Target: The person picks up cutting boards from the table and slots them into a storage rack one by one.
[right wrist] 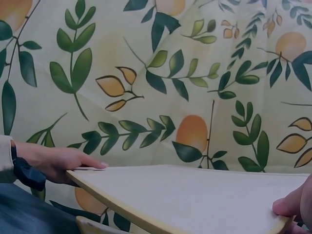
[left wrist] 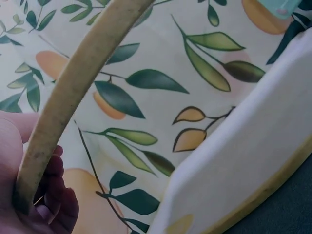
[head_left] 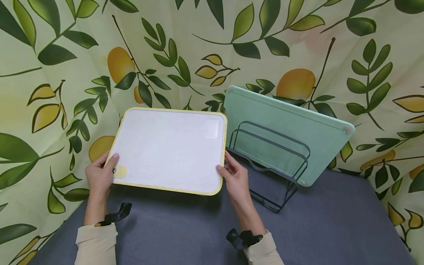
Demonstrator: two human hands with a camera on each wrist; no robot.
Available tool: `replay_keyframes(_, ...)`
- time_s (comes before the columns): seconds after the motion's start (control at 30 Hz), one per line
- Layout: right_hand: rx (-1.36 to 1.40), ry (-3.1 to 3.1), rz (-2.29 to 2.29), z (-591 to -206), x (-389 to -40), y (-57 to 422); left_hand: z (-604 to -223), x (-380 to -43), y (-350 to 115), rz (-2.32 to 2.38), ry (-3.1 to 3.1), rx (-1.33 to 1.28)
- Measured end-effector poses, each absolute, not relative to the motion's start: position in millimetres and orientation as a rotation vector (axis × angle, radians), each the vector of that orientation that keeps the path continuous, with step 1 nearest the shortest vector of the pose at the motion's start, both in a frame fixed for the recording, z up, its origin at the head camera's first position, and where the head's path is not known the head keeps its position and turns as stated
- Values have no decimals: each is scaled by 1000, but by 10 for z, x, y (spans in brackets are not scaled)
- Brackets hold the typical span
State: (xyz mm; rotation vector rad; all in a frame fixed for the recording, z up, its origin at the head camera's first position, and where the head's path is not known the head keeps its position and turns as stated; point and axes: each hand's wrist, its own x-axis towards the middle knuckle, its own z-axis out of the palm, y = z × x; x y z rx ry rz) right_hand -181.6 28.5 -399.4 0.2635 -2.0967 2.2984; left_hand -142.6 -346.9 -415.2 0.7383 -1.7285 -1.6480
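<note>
A white cutting board (head_left: 169,151) with a yellow rim is held up over the dark table, tilted toward me in the head view. My left hand (head_left: 99,176) grips its left edge near the lower corner, thumb on the white face beside a yellow patch. On the right edge my right hand (head_left: 236,180) pinches the board, thumb on top and fingers behind. The left wrist view shows the gripped rim edge-on between thumb and curled fingers. Below it appears another white surface (left wrist: 234,151) with a yellow rim, mostly hidden in the head view.
To the right stands a dark wire rack (head_left: 263,169), with a mint-green cutting board (head_left: 331,134) leaning in its back slot. The dark blue-grey table (head_left: 331,221) meets a leaf-and-fruit patterned cloth (head_left: 185,22) behind and at both sides.
</note>
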Motion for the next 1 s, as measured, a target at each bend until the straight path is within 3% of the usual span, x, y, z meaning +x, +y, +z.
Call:
replay_keyframes(0.63,166,-2096,2283,-3859,-1752,640,-4036,-1525,-3155,-1616,-1986,617)
replay_keyframes(1.0,229,-2120,2267,-3808,-1703,759,-4021,-1462,-3239,-2001,-1760,608)
